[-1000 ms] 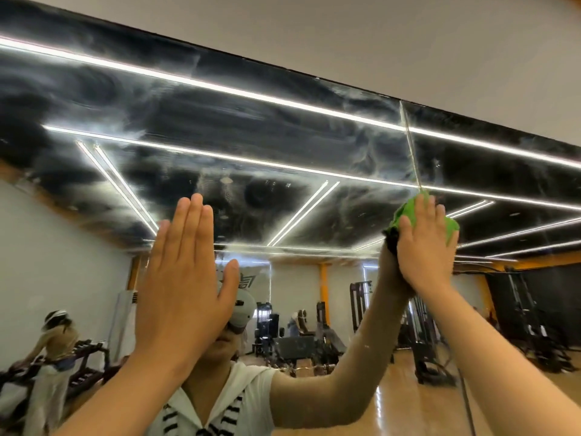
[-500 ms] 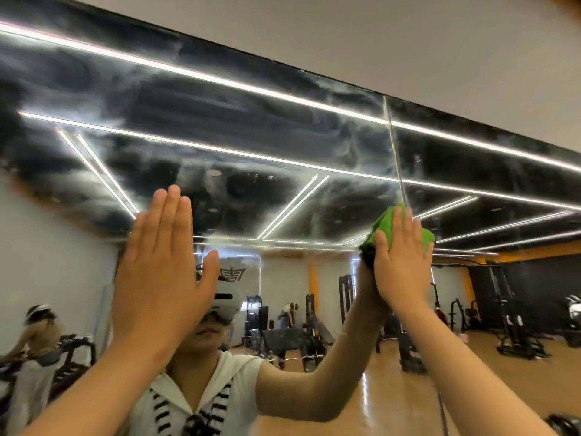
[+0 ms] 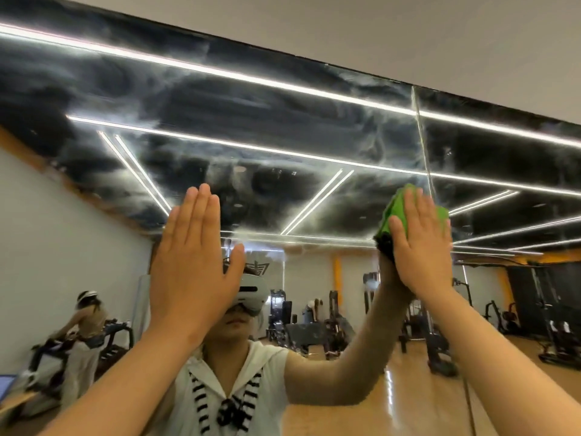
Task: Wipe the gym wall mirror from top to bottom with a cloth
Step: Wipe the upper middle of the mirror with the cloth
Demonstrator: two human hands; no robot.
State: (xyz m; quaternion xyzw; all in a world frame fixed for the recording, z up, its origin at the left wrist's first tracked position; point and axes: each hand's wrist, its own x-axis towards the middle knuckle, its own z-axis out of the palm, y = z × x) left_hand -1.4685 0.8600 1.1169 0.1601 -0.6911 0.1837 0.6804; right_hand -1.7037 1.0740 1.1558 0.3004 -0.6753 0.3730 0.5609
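**1. Mirror** [image 3: 283, 127]. Wall-mounted and fills most of the view. Its top edge runs under a pale wall [image 3: 408, 33]. The upper glass is clouded with white smears. A vertical seam [image 3: 423, 146] splits the glass on the right.

**2. Cloth** [image 3: 393, 215]. Green and bunched, pinned to the glass under my right hand [image 3: 421, 250], at the seam's lower end. It lies beneath my palm and fingers [image 3: 415, 209]. Green shows past the fingertips at the top, along the thumb side on the left, and as a small strip on the right. A dark edge shows below the thumb.

**3. Right hand.** Fingers are straight and together, pressing the cloth flat rather than curling round it.

**4. Left hand** [image 3: 191, 265]. Raised well left of the cloth, palm toward the glass. Fingers are straight and together, thumb out to the right, holding nothing. I cannot tell whether it touches the glass.

**5. Reflections.**
- Ceiling light strips [image 3: 220, 73] cross the upper glass.
- My headset [image 3: 251, 294] shows just right of the left hand.
- A treadmill [image 3: 107, 338] with a person on it is at far left.
- Weight machines [image 3: 437, 341] stand on a wooden floor at right.
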